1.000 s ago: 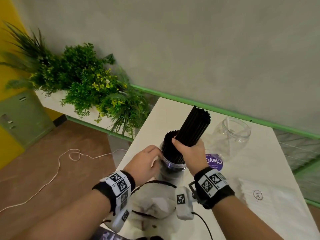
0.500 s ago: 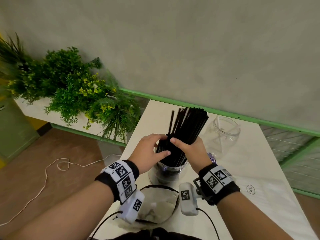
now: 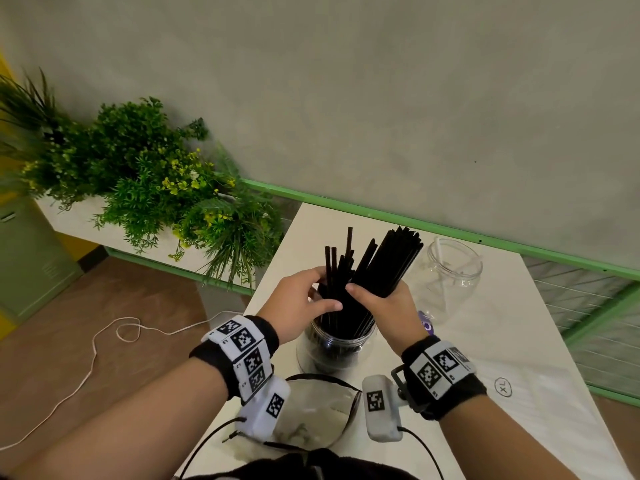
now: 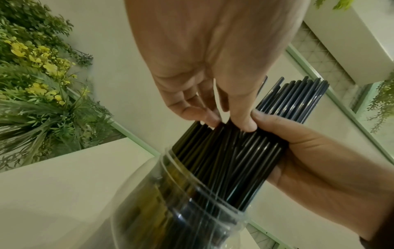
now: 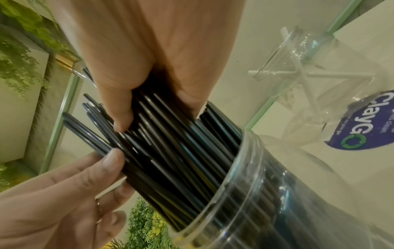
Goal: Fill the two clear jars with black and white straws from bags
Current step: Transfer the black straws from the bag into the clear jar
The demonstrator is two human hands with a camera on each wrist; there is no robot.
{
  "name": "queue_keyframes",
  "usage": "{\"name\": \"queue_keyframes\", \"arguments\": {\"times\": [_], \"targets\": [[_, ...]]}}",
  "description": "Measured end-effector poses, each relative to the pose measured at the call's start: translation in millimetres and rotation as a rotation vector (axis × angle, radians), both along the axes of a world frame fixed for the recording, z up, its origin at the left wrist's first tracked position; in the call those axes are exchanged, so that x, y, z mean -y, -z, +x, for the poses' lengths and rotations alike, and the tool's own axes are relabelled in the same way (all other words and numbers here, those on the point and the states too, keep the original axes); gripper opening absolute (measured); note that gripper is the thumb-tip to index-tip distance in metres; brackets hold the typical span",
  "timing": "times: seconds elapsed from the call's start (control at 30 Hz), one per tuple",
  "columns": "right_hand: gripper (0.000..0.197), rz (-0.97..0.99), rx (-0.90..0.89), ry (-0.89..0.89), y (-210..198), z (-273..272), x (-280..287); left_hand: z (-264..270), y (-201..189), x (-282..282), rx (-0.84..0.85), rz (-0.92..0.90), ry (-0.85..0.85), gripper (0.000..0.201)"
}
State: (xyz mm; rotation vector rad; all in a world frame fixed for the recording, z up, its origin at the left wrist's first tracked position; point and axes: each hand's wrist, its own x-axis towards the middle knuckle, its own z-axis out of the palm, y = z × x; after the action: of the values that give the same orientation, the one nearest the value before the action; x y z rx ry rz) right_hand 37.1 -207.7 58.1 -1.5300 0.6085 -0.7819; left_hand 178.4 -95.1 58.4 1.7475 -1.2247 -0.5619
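Observation:
A clear jar (image 3: pixel 334 351) stands on the white table (image 3: pixel 311 230), packed with black straws (image 3: pixel 388 265) that lean to the right. My right hand (image 3: pixel 381 299) grips the main bundle just above the rim, as the right wrist view shows for this hand (image 5: pixel 153 101) and the jar (image 5: pixel 266 193). My left hand (image 3: pixel 325 289) holds a few looser straws at the left between thumb and fingers; the left wrist view shows its fingertips (image 4: pixel 204 118) on the straws (image 4: pixel 234 151). A second clear jar (image 3: pixel 450 275) behind on the right holds a few white straws (image 5: pixel 332 75).
A clear bag with a purple label (image 5: pixel 362 126) lies between the jars. Another clear bag (image 3: pixel 318 410) sits at the near edge, and a white bag marked XL (image 3: pixel 502 386) lies to the right. Planter greenery (image 3: pixel 156 188) and a floor cord (image 3: pixel 104 341) are on the left.
The right hand has lowered the bundle, whose lower ends now sit in the jar. Some straws have fanned out to the left. The left hand rose from the jar's side to the straws.

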Motion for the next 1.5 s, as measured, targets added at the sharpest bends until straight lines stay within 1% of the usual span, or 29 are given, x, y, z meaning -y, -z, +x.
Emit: {"name": "queue_keyframes", "arguments": {"times": [0.07, 0.13, 0.27, 0.37, 0.4, 0.43, 0.47, 0.53, 0.57, 0.6, 0.63, 0.67, 0.73, 0.77, 0.83, 0.9, 0.97, 1.0, 1.03, 1.07, 1.13, 1.17, 1.23, 1.27, 1.3, 1.33, 1.4, 1.5], "targets": [[0.020, -0.037, -0.037, -0.043, -0.5, -0.6, 0.8, 1.5, -5.2, 0.8, 0.032, 0.038, 0.065, 0.048], [0.018, -0.054, -0.074, -0.063, -0.7, -0.6, 0.7, 0.9, -7.9, 1.4, 0.044, 0.057, 0.105, 0.043], [0.025, -0.088, -0.134, -0.072, -2.5, -2.1, 2.8, -1.8, -7.1, 2.2, 0.028, 0.026, 0.097, 0.041], [0.019, -0.124, -0.146, -0.073, -6.2, -4.9, 6.0, -1.2, -8.2, 5.5, 0.055, 0.023, 0.057, 0.045], [0.018, -0.136, -0.143, -0.068, -7.5, -5.6, 6.7, -0.6, -10.0, 6.6, 0.062, 0.020, 0.037, 0.050], [0.022, -0.142, -0.138, -0.070, -8.8, -6.0, 6.8, 0.2, -11.5, 8.0, 0.058, 0.015, 0.018, 0.057], [0.030, -0.151, -0.142, -0.079, -9.3, -6.3, 6.8, 0.9, -13.0, 9.4, 0.043, 0.015, 0.010, 0.067], [0.045, -0.169, -0.182, -0.128, -9.5, -5.6, 5.7, 1.1, -16.1, 11.9, -0.012, 0.070, 0.058, 0.091], [0.046, -0.169, -0.191, -0.160, -9.9, -5.2, 4.7, 0.9, -17.1, 13.3, -0.053, 0.115, 0.108, 0.097], [0.045, -0.160, -0.190, -0.184, -10.3, -4.8, 3.6, 0.6, -17.7, 14.2, -0.103, 0.150, 0.153, 0.096], [0.042, -0.148, -0.185, -0.186, -10.3, -4.3, 3.6, 0.7, -17.8, 15.3, -0.149, 0.164, 0.180, 0.086], [0.036, -0.148, -0.180, -0.166, -10.7, -4.3, 4.0, 1.2, -17.9, 15.8, -0.174, 0.156, 0.185, 0.072], [0.022, -0.164, -0.175, -0.086, -10.9, -5.4, 5.9, 2.7, -17.0, 15.9, -0.173, 0.115, 0.151, 0.042], [0.018, -0.168, -0.166, -0.056, -11.0, -6.1, 6.7, 3.5, -15.5, 15.6, -0.158, 0.098, 0.129, 0.032], [0.017, -0.155, -0.142, -0.016, -11.3, -6.8, 6.4, 4.1, -12.7, 13.6, -0.118, 0.077, 0.094, 0.024], [0.027, -0.142, -0.119, 0.011, -12.0, -7.5, 5.0, 3.1, -10.5, 10.5, -0.071, 0.066, 0.075, 0.020], [0.045, -0.146, -0.112, 0.033, -11.8, -8.9, 4.9, 2.0, -8.6, 7.2, -0.027, 0.061, 0.065, 0.019], [0.050, -0.157, -0.121, 0.037, -11.8, -10.3, 5.4, 1.3, -7.6, 5.6, -0.006, 0.060, 0.064, 0.020], [0.050, -0.172, -0.141, 0.035, -11.6, -11.7, 6.3, 0.9, -6.5, 4.3, 0.022, 0.060, 0.061, 0.023], [0.046, -0.189, -0.173, 0.025, -11.6, -12.9, 7.0, 0.4, -6.0, 3.3, 0.055, 0.061, 0.051, 0.027], [0.038, -0.208, -0.233, -0.017, -10.0, -14.2, 9.6, -0.1, -6.6, 1.2, 0.091, 0.063, 0.030, 0.042], [0.037, -0.202, -0.258, -0.049, -9.5, -14.3, 10.1, -0.1, -7.3, 0.8, 0.077, 0.066, 0.033, 0.055], [0.037, -0.197, -0.300, -0.126, -10.4, -14.0, 10.4, -1.8, -11.4, 0.9, 0.034, 0.093, 0.083, 0.079], [0.035, -0.213, -0.324, -0.150, -12.5, -13.7, 10.0, -3.2, -13.7, 1.9, 0.016, 0.111, 0.120, 0.083], [0.034, -0.232, -0.348, -0.165, -15.1, -13.4, 10.4, -4.5, -14.8, 3.6, -0.010, 0.123, 0.148, 0.080], [0.034, -0.249, -0.372, -0.176, -18.2, -13.4, 11.4, -5.7, -15.6, 5.6, -0.040, 0.129, 0.158, 0.073], [0.040, -0.258, -0.405, -0.199, -24.1, -14.8, 15.2, -6.4, -14.7, 8.5, -0.090, 0.138, 0.134, 0.060], [0.043, -0.249, -0.428, -0.220, -32.1, -20.6, 21.6, -7.2, -10.5, 8.4, -0.131, 0.149, 0.102, 0.053]]}}
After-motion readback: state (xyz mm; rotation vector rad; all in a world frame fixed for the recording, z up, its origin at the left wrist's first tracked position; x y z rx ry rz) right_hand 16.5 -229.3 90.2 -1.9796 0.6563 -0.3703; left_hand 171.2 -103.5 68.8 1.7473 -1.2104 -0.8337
